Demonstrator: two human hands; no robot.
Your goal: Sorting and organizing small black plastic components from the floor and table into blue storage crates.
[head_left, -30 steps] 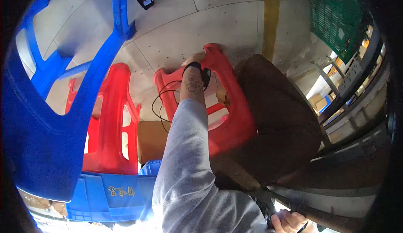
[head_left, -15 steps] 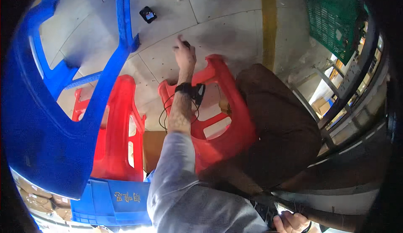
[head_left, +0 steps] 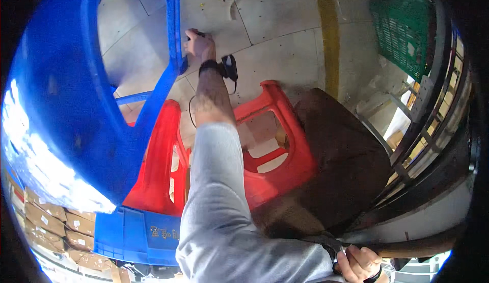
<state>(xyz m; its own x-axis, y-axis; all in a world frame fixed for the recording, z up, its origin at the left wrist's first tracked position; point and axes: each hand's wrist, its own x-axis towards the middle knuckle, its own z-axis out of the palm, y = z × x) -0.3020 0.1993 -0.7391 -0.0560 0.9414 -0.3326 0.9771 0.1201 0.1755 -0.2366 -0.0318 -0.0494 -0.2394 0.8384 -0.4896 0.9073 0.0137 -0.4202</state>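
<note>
My left hand (head_left: pixel 200 44) reaches far forward and down to the floor beside a leg of the blue plastic stool (head_left: pixel 56 115). Its fingers are curled closed over a small black box, mostly covered by the hand. A black band with a small black device (head_left: pixel 229 67) and a thin cable is strapped round that wrist. Below the forearm stand red plastic stools (head_left: pixel 285 173). My right hand (head_left: pixel 360 263) is at the lower right edge, close to my body, fingers curled. Whatever lies inside its grip is hidden.
Dark brown cloth (head_left: pixel 341 155) bulges right of the red stool. A blue bin (head_left: pixel 137 242) and stacked brown packages (head_left: pixel 76 222) lie at the lower left. A green crate (head_left: pixel 405 28) and a metal rack (head_left: pixel 423 104) stand to the right. A yellow line (head_left: pixel 328 38) crosses the tiled floor (head_left: pixel 275 13).
My left hand has moved left and onto the black box that lay bare on the floor. The blue stool shows larger and shifted right in view. My right hand stays at the lower edge.
</note>
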